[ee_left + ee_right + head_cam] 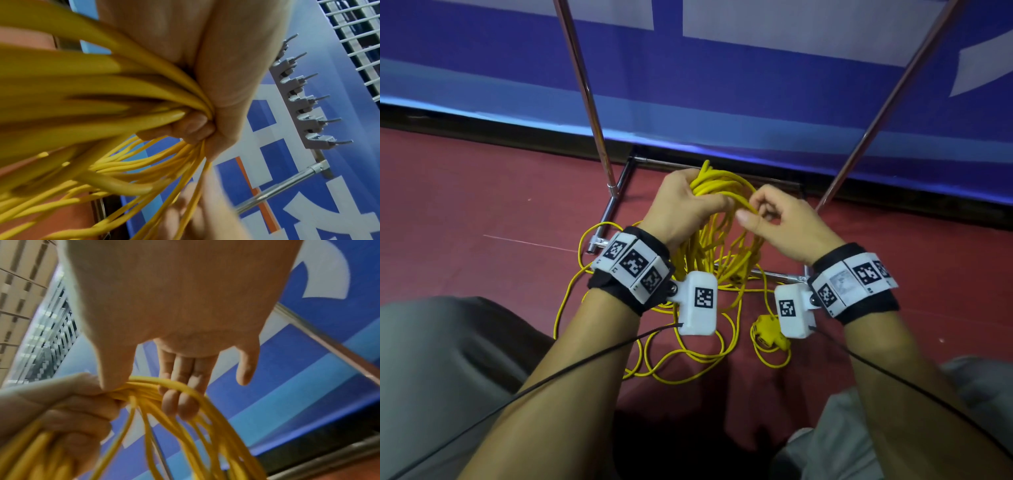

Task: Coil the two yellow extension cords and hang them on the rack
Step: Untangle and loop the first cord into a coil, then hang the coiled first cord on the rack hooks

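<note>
A bundle of yellow extension cord loops [722,240] hangs from my left hand [702,195], which grips the top of the loops in a fist. In the left wrist view my left fingers [191,128] curl tight round the coil [123,100]. To its right, my right hand [753,212] pinches one strand of the same cord between thumb and forefinger. In the right wrist view that strand [185,389] arches over my right fingers [179,400]. More yellow cord [688,359] lies loose on the floor, with a yellow socket block [768,330] below my right wrist.
The rack's two metal poles [585,92] [887,102] rise from a floor frame [613,205] just beyond my hands. Its grey hook bar [302,104] shows in the left wrist view. A blue banner [722,85] stands behind, and red floor [482,205] lies to the left. My knees frame the bottom.
</note>
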`<state>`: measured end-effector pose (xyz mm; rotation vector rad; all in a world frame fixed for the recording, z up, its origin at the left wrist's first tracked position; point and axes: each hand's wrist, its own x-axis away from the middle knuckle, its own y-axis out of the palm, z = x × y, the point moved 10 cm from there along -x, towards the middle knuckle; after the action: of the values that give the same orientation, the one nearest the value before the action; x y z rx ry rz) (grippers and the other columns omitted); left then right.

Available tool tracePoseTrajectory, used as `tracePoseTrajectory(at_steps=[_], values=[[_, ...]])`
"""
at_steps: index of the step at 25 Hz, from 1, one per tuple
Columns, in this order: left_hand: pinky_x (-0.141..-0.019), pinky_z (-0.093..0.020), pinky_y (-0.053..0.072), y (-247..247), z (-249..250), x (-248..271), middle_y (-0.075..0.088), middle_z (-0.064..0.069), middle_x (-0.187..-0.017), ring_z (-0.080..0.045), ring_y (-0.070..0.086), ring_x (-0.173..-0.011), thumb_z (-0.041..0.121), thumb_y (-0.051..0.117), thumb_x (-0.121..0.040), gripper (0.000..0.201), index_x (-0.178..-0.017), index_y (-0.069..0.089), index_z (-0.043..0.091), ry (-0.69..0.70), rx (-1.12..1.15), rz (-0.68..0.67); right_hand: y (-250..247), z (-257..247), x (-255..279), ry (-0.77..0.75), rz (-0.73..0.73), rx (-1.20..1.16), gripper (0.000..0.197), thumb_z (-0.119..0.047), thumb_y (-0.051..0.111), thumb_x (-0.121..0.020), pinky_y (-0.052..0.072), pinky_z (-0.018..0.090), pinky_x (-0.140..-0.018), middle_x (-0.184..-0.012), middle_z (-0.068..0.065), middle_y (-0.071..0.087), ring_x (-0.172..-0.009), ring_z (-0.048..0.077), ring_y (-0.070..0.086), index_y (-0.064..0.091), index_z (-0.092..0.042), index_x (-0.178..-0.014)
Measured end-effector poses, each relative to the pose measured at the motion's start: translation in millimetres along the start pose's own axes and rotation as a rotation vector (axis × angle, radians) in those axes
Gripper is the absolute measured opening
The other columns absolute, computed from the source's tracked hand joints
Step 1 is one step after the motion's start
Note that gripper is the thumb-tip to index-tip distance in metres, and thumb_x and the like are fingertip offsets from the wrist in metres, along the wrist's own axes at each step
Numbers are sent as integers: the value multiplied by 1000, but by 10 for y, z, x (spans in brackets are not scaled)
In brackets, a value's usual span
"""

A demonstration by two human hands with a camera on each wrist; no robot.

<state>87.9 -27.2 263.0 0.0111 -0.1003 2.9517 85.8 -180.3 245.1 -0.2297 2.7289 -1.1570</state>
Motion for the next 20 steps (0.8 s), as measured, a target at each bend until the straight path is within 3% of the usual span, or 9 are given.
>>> tracePoseTrajectory(at_steps=[2,5,8,10,12,14,17,18,20], values=[[-42,-17,33,-110,0,-17,49,10,-46,-5,40,-41,-8,70,-82,21,-77,62,12,2,10,42,73,169,18,40,-3,-88,20,-46,65,-76,50,37,-73,-72,-2,58,-72,29,62,56,-29,-84],[-41,-17,37,-196,-4,-32,53,10,-46,-4,45,-40,-6,70,-83,19,-81,60,10,-24,-6,35,-129,111,19,-22,209,-115,7,-21,70,-83,54,35,-68,-74,6,68,-69,29,67,68,-21,-89],[-54,-20,48,-75,-6,-33,67,7,-65,-6,58,-55,-6,75,-78,21,-89,66,9,-16,-58,-49,-264,-213,17,-203,297,19,15,-24,68,-82,51,34,-73,-82,0,71,-76,21,66,75,-17,-93],[-68,-27,53,43,-57,-32,72,-4,-85,-12,64,-71,0,81,-71,34,-102,67,2,-9,-81,-94,-232,-376,26,-267,295,49,13,-25,67,-81,50,35,-71,-82,-2,69,-76,19,64,75,-19,-91],[-69,-25,52,66,-89,-42,73,-4,-85,-10,64,-71,8,82,-66,37,-101,69,4,2,-126,-84,-197,-462,30,-292,281,23,15,-22,69,-78,49,33,-71,-87,-3,65,-79,19,61,72,-18,-92],[-60,-23,49,53,-66,-55,71,-3,-74,-6,60,-63,9,80,-64,27,-89,69,9,18,-160,-98,-161,-432,30,-263,220,-47,41,-23,73,-69,45,28,-83,-109,-3,57,-99,18,57,63,-16,-108],[-64,-45,50,146,66,-32,67,-26,-81,-15,57,-67,12,77,-60,34,-89,65,-2,67,-270,-215,48,-292,-8,-170,28,-57,101,-35,76,-51,33,39,-112,-147,-1,34,-138,17,34,34,-25,-143],[-64,-47,50,213,118,-5,66,-29,-83,-16,56,-69,13,76,-59,37,-90,64,-4,87,-279,-262,107,-287,-6,-148,1,-97,109,-36,79,-49,34,43,-113,-150,-1,34,-139,16,35,29,-29,-146],[-62,-39,48,303,199,22,65,-23,-78,-17,55,-70,8,74,-61,36,-93,64,-6,109,-249,-300,103,-279,-15,-114,46,-232,109,-33,85,-48,41,44,-107,-142,0,45,-129,17,47,34,-32,-144]])
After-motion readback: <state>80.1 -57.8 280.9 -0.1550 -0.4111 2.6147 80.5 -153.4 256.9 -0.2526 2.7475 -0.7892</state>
